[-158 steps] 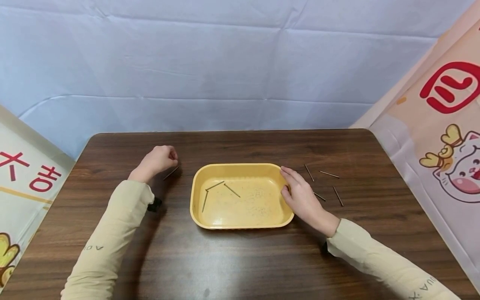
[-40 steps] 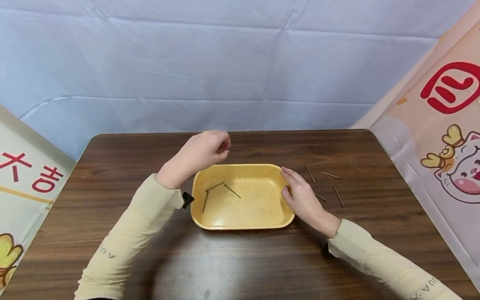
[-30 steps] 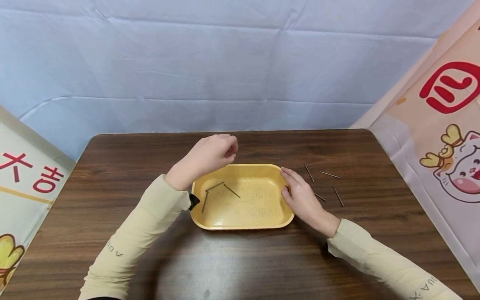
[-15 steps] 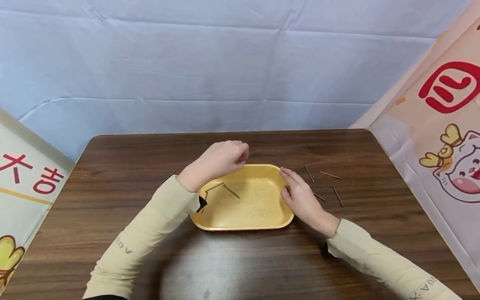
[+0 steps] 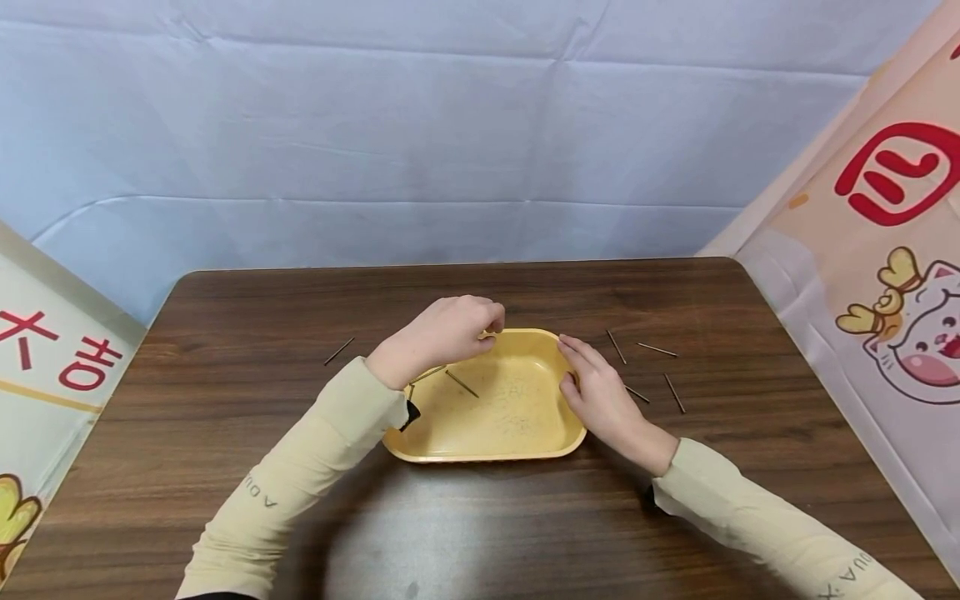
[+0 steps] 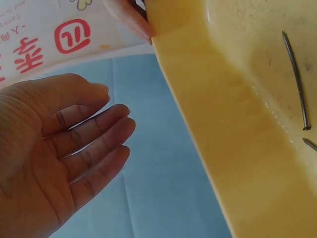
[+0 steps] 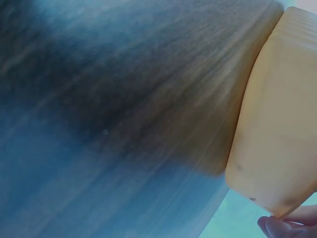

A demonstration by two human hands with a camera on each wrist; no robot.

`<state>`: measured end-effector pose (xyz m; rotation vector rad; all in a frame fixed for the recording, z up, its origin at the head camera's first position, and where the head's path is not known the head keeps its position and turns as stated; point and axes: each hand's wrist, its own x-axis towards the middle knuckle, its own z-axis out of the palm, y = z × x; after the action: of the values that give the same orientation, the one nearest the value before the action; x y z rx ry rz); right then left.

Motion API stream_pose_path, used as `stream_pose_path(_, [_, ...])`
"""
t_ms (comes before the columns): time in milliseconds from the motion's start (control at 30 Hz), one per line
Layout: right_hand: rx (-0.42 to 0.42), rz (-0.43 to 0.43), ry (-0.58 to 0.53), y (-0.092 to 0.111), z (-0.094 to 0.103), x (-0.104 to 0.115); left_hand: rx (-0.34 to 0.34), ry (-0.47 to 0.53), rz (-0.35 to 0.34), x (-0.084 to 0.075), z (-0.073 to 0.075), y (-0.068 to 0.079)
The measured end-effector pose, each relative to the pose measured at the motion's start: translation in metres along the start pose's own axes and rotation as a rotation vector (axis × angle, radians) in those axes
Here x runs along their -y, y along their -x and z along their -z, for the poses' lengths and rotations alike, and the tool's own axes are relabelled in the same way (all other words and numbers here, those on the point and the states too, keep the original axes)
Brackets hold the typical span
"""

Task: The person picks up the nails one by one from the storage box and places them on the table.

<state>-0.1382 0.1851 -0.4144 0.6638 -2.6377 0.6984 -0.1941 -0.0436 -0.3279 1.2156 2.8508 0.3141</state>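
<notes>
A yellow plastic tray [image 5: 510, 425] stands mid-table with several nails nearby. My left hand [image 5: 453, 329] hovers over its far rim, partly covering it. In the left wrist view, that hand [image 6: 69, 144] has loosely bent fingers with a gap to the thumb, holding nothing. My right hand [image 5: 603, 400] holds the tray's far right corner, thumb over the inside and fingers along the rim. Inside the tray, a nail [image 5: 462, 384] lies in plain sight; others are partly hidden by my left arm. One nail [image 5: 339, 351] lies on the table to the left.
Several nails lie right of the tray, among them one nail [image 5: 657, 349] pointing sideways and another nail [image 5: 675, 393] nearer me. The dark wooden table [image 5: 450, 533] ends at a pale cloth backdrop [image 5: 420, 150]. Printed banners [image 5: 900, 300] hang at both sides.
My left hand has left the nail on the left and moved right, then slightly nearer, over the tray's far rim. That nail still lies there. The right hand and tray keep their place.
</notes>
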Motion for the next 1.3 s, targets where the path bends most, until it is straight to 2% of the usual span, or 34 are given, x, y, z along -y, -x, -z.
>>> stream_pose_path(333, [0.002, -0.001, 0.003, -0.001, 0.0, 0.0, 0.043, -0.024, 0.003, 0.0, -0.01, -0.003])
stream_pose_path(600, [0.004, -0.002, 0.004, -0.001, 0.0, -0.001, 0.074, -0.016, -0.027, 0.002, -0.017, -0.005])
stream_pose_path(867, [0.002, 0.002, 0.009, -0.002, -0.001, -0.001, 0.155, -0.026, -0.07, 0.002, -0.025, -0.008])
stream_pose_path(1133, [0.014, -0.003, 0.009, -0.001, 0.0, 0.0, 0.254, -0.019, -0.076, 0.002, -0.033, -0.008])
stream_pose_path(1300, [0.009, 0.0, 0.01, -0.001, -0.001, -0.001, 0.275, -0.032, -0.067, 0.003, -0.039, -0.009])
